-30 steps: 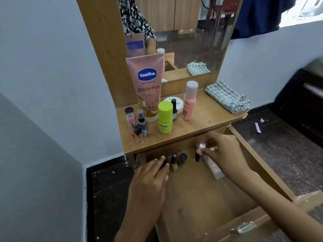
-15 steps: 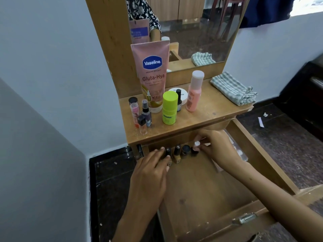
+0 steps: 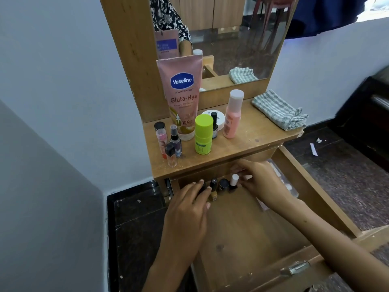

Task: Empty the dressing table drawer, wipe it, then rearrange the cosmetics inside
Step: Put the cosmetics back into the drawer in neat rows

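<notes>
At the far end of the pulled-out drawer (image 3: 242, 239), my left hand (image 3: 187, 209) lies palm down, fingers straight and reaching over a dark little bottle I can barely see beneath them. Just right of my fingertips, a row of small bottles stands upright against the drawer's far wall: a black-capped yellow nail polish (image 3: 213, 189), a squat dark-lidded jar (image 3: 223, 185), then a white-capped dark bottle (image 3: 233, 183). My right hand (image 3: 260, 182) hovers just beside that white cap, fingers curled toward it; whether they touch it I cannot tell. A clear plastic organiser (image 3: 283, 182) lies partly hidden behind my right hand, near the drawer's right wall. Above, on the tabletop (image 3: 252, 140), from left: a cluster of small spray and perfume bottles (image 3: 171, 144), a pink Vaseline tube (image 3: 182, 95), a lime-green stick (image 3: 203, 134), a pink bottle (image 3: 233, 114) and, far right, a folded striped cloth (image 3: 279, 110).
</notes>
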